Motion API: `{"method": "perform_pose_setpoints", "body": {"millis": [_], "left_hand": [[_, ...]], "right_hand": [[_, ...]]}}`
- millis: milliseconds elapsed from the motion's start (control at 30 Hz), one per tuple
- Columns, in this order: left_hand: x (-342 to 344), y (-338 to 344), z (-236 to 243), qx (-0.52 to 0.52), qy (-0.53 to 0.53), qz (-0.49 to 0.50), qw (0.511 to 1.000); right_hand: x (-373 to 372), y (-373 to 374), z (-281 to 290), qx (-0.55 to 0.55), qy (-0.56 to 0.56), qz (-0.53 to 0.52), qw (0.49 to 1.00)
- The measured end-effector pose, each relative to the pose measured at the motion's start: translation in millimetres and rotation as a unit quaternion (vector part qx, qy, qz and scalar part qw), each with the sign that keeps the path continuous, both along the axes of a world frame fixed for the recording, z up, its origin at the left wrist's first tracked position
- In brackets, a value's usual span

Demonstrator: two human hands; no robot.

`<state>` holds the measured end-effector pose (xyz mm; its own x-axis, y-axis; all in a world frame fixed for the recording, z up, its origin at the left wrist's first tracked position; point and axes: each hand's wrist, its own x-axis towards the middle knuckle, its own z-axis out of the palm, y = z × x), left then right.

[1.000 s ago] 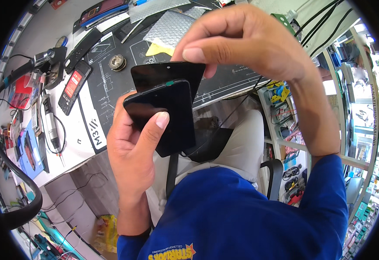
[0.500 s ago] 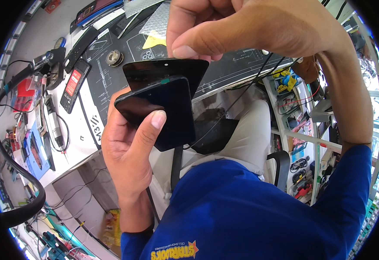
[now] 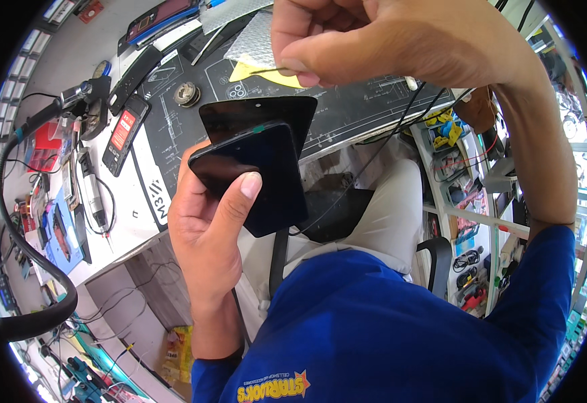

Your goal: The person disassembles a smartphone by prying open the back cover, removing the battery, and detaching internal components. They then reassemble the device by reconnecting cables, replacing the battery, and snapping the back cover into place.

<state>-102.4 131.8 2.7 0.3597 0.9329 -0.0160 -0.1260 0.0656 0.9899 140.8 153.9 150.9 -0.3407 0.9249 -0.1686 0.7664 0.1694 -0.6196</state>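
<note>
My left hand [image 3: 206, 232] is closed around two dark phone screens, held over the near edge of the workbench. The front screen [image 3: 270, 181] has a small green tab at its top edge, and my thumb presses on its face. Behind it, the rear screen [image 3: 297, 114] sticks out at the top and leans to the right. Above them my right hand [image 3: 354, 50] pinches a thin dark strip [image 3: 266, 70] between thumb and fingers, apart from both screens. The strip's other end lies within the fingers, hidden.
On the black work mat [image 3: 367, 111] lie a yellow piece [image 3: 245, 71], bubble wrap [image 3: 249, 43] and a small metal spool [image 3: 186, 95]. An opened phone [image 3: 125, 134] with a red battery is at left, near a black flexible arm [image 3: 11, 225]. Shelving [image 3: 441, 195] stands right.
My right hand has lifted off the rear screen's top edge, up and slightly right, and the thin dark strip now shows in its fingers. The left hand keeps both screens, shifted slightly in view.
</note>
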Motion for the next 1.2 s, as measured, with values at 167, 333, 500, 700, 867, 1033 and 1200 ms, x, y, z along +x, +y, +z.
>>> {"method": "perform_pose_setpoints", "body": {"millis": [167, 333, 500, 700, 867, 1033, 1200], "left_hand": [[2.5, 8.9, 1.4, -0.022, -0.003, 0.045, 0.999], [7.2, 22.8, 5.5, -0.044, -0.027, 0.069, 0.996], [7.3, 25.4, 7.3, -0.049, -0.026, 0.053, 0.997], [2.8, 31.6, 1.5, -0.066, -0.05, 0.058, 0.995], [-4.9, 29.3, -4.0, -0.062, -0.068, 0.077, 0.993], [-13.9, 20.8, -7.6, -0.087, -0.084, 0.094, 0.988], [-18.0, 16.5, -10.7, -0.097, -0.097, 0.103, 0.985]], "right_hand": [[11.4, -11.7, -2.4, 0.055, 0.004, -0.028, 0.998], [11.3, 17.5, -48.6, -0.002, 0.161, -0.074, 0.984], [1.9, 31.8, -63.5, 0.026, 0.164, -0.033, 0.986], [-8.6, 56.8, -73.9, 0.113, 0.141, -0.065, 0.981], [7.6, 87.7, -103.6, 0.111, 0.092, -0.112, 0.983], [20.0, 115.3, -136.2, 0.074, 0.082, -0.159, 0.981], [10.6, 74.8, -118.1, 0.218, 0.182, -0.17, 0.944]]}}
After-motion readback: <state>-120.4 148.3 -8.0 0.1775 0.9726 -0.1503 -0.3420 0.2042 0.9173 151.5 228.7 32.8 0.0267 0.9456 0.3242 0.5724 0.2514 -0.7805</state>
